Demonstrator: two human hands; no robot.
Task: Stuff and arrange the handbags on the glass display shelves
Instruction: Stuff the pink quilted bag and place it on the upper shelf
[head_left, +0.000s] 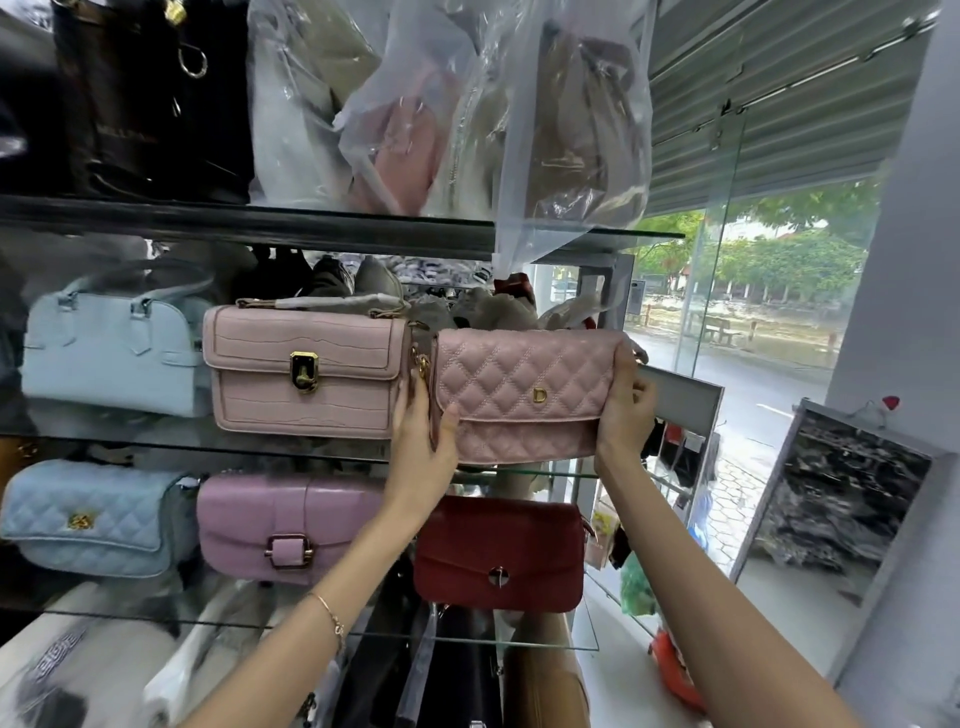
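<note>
**Forearms raised to seat a quilted bag on the middle shelf**

Forearms stretched up from the bottom of the view, the left one wearing a thin bracelet (332, 618). Between them was the quilted pink bag (524, 395), held level with its flap and gold letter facing out, which looked like the way a shopper was meant to see it. The left grip (423, 441) clasped the bag's left end, thumb laid across the front. The right grip (623, 410) was wrapped round the right end, so both closed on the bag and could square it up.

Its base sat at the edge of the middle glass shelf (540, 474). Whether it bore its own weight could not be told.

Just beside it stood a croc-textured pink bag (306, 371), then a pale blue handbag (111, 356), all fronts forward in a row. Judging by that row, the quilted bag was filling the last gap on the right.

Below stood a red bag (498, 553), a mauve bag (285, 525) and a quilted blue bag (88, 519). Above, plastic-wrapped bags (441, 104) seemed still unsorted.
</note>
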